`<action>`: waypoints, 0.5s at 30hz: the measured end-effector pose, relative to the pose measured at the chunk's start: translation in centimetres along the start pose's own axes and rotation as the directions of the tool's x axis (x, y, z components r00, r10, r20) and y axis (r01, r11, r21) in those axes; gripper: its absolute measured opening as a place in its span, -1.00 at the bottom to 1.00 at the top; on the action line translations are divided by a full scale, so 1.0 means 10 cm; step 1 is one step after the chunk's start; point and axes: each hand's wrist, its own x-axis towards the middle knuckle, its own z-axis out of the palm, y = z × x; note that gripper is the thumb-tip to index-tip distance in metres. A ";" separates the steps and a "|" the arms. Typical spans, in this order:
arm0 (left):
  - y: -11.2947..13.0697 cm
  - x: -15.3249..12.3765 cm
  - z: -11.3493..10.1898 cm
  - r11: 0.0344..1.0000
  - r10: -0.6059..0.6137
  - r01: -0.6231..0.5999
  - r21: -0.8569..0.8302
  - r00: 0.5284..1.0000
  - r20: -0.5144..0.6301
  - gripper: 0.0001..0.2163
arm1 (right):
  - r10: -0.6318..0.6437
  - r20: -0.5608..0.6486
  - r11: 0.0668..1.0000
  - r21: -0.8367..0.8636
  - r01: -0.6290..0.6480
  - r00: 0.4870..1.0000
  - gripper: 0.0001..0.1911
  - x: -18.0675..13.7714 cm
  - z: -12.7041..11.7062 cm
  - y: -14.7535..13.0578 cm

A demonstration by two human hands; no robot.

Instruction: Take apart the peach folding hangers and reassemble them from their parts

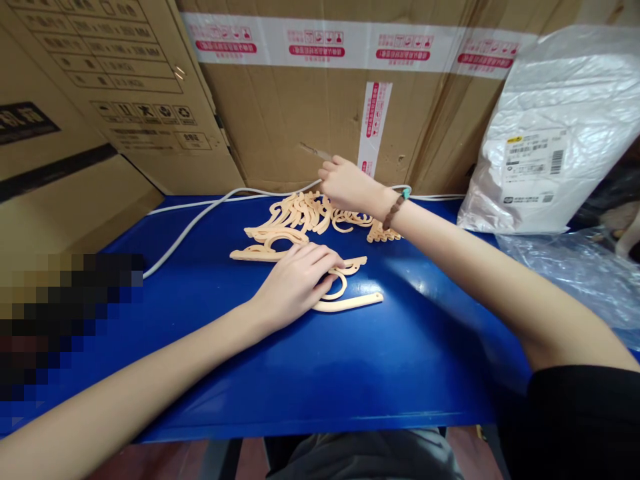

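My left hand (pixel 300 280) rests palm down on cream plastic pieces that look like folding-hanger parts, its fingers and thumb curled over one of them. A ring-shaped part (pixel 341 285) and a curved arm with a hole in its end (pixel 355 303) stick out beside the thumb. Further left lie more long hanger arms (pixel 250 255). Over the back of the pile, my right hand (pixel 350 183) is bent with its fingers curled in; the fingertips are mostly hidden. Under and beside it are a heap of curved arms (pixel 295 212) and several small hooks (pixel 383 233).
Behind the blue table (pixel 300 380) stands a large taped cardboard box (pixel 290 100), with another carton (pixel 140 80) at left. A white cable (pixel 190 233) runs along the back. A white plastic mailer (pixel 540 153) and clear plastic wrap (pixel 575 273) lie at right.
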 end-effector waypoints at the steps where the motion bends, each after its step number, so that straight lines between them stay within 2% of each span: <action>1: 0.00 0.00 0.01 1.000 0.008 -0.008 0.000 1.000 -0.003 -0.85 | -0.001 -0.011 1.000 -0.001 0.001 1.000 -0.67 -0.05 -0.06 0.04; 3: -0.01 0.01 0.02 1.000 0.018 -0.018 -0.005 1.000 -0.007 -0.86 | 0.002 -0.041 1.000 0.011 -0.001 0.999 -0.66 -0.19 -0.18 0.13; 5: 0.01 0.02 0.01 0.999 0.024 -0.024 -0.027 1.000 0.000 -0.85 | 0.062 -0.089 0.994 0.091 -0.054 0.994 -0.64 -0.38 -0.31 0.21; 7: 0.06 0.03 0.00 0.997 0.018 -0.017 -0.070 0.999 0.026 -0.85 | 0.153 -0.138 0.964 0.241 -0.116 0.979 -0.62 -0.62 -0.42 0.26; 9: 0.14 0.04 -0.03 0.992 -0.013 0.024 -0.127 0.996 0.086 -0.83 | 0.275 -0.148 0.889 0.415 -0.193 0.950 -0.62 -0.88 -0.49 0.27; 11: 0.25 0.04 -0.06 0.983 -0.048 0.075 -0.166 0.986 0.162 -0.78 | 0.388 -0.101 0.728 0.643 -0.237 0.916 -0.66 -1.15 -0.52 0.24; 13: 0.36 0.04 -0.06 0.979 -0.062 0.103 -0.174 0.972 0.226 -0.74 | 0.464 0.035 0.457 0.847 -0.273 0.885 -0.67 -1.40 -0.51 0.17; 15: 0.43 0.04 -0.04 0.981 -0.068 0.111 -0.157 0.964 0.257 -0.74 | 0.495 0.164 0.181 0.941 -0.285 0.854 -0.70 -1.60 -0.48 0.06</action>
